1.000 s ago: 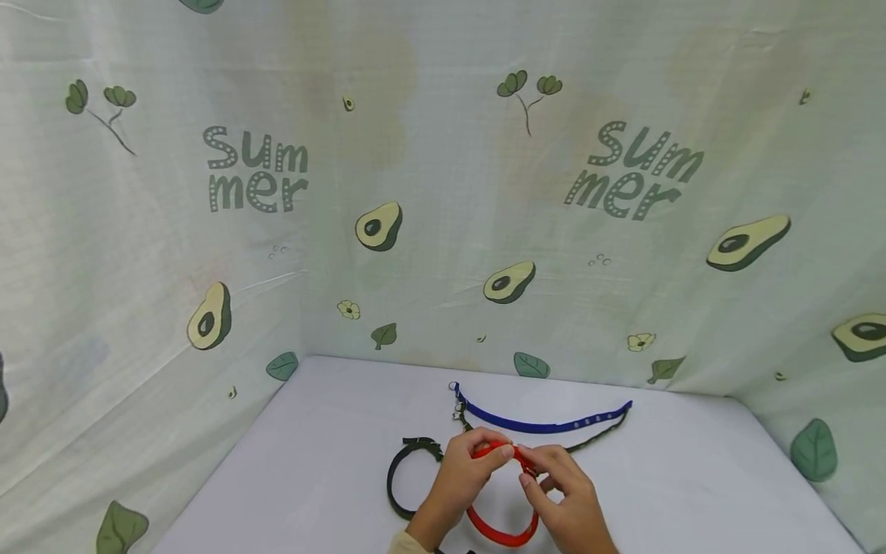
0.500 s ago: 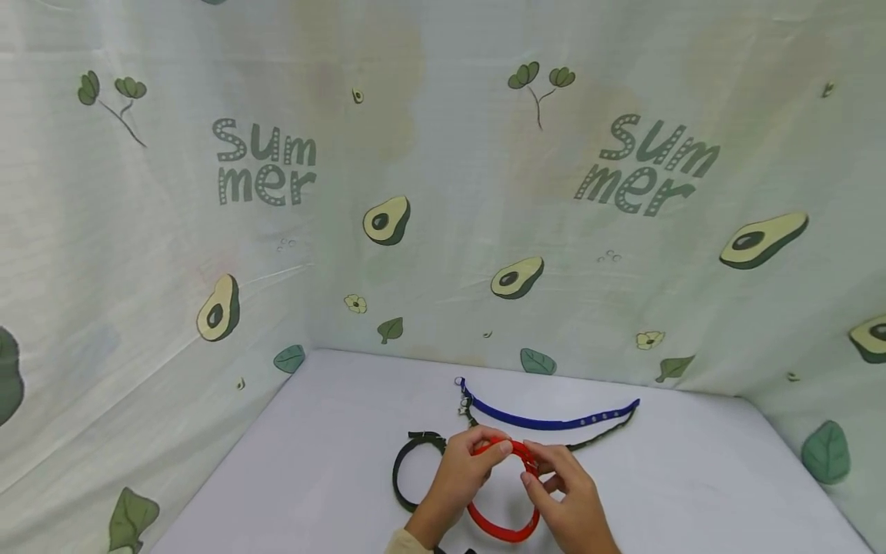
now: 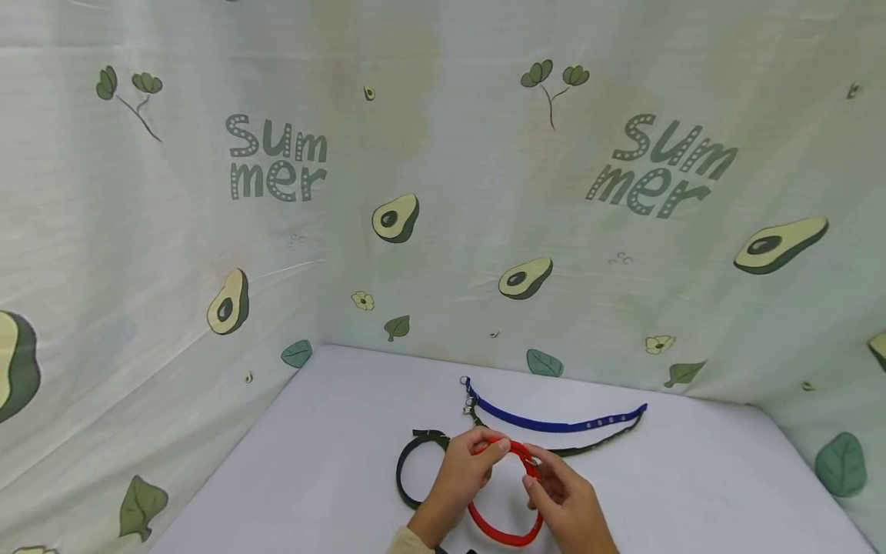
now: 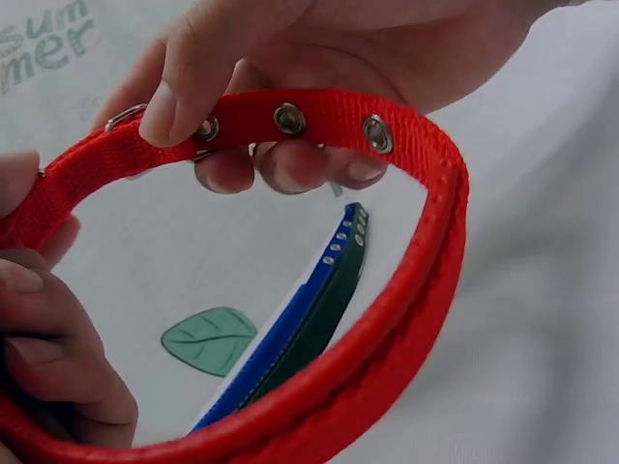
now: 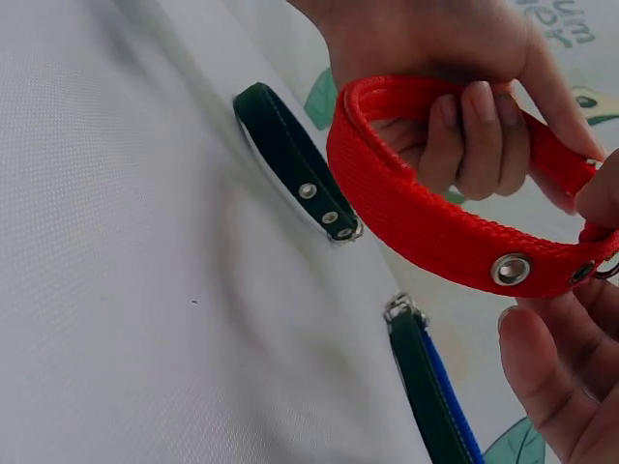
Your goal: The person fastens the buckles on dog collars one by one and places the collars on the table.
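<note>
Red and looped, the collar (image 3: 511,538) is hanging from 2 hands above the table (image 3: 311,446), well short of its far edge. The right hand (image 3: 571,496) is shifting only slightly beside the metal buckle (image 3: 535,462), so adjusting seems unfinished; it's holding the collar loosely. The left hand (image 3: 461,468) is pinching narrowly.

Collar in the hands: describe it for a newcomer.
Over the white table, find the left hand and right hand. Between them they hold the red collar, curved into a loop with metal-ringed holes. The dark loop and blue strap lie on the table; this alone is red.
</note>
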Tool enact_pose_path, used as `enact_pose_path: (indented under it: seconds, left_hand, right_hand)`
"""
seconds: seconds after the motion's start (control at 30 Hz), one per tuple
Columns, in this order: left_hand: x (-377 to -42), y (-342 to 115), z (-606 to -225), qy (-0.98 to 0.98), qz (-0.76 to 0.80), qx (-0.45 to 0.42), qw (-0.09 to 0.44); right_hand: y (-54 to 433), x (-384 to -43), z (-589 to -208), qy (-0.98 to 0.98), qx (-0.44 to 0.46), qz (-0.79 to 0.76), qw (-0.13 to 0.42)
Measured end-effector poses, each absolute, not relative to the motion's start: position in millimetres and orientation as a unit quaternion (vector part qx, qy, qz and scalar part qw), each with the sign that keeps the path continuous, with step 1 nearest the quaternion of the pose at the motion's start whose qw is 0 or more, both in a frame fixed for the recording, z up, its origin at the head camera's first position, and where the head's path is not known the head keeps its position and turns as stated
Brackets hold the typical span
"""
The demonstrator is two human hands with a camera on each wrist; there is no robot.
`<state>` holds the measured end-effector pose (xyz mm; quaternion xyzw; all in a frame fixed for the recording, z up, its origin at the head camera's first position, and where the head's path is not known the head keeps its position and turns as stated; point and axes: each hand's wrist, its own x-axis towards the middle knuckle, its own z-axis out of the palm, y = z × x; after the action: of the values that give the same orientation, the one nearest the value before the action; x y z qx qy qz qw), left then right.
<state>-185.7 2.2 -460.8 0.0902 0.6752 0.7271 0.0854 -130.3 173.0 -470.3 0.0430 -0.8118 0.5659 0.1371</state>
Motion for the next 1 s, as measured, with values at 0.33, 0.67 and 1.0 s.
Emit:
enact_pose_path:
  seconds: [0.33,0.67,1.0]
  left_hand:
    - [-187.3,-7.5,-461.8,0.723,0.670,0.123,0.110]
    - [-187.8,-7.0,-465.4,0.745,0.635,0.150,0.136]
    - [-191.6,-18.8,-464.6,0.765,0.604,0.174,0.142]
  right_hand:
    - [178.3,-134.6,-473.2,-0.818,0.033,0.570,0.064]
    - [174.5,-132.6,-473.4,-0.810,0.000,0.582,0.072]
    - [174.9,-136.2,-475.4,-0.807,-0.054,0.581,0.093]
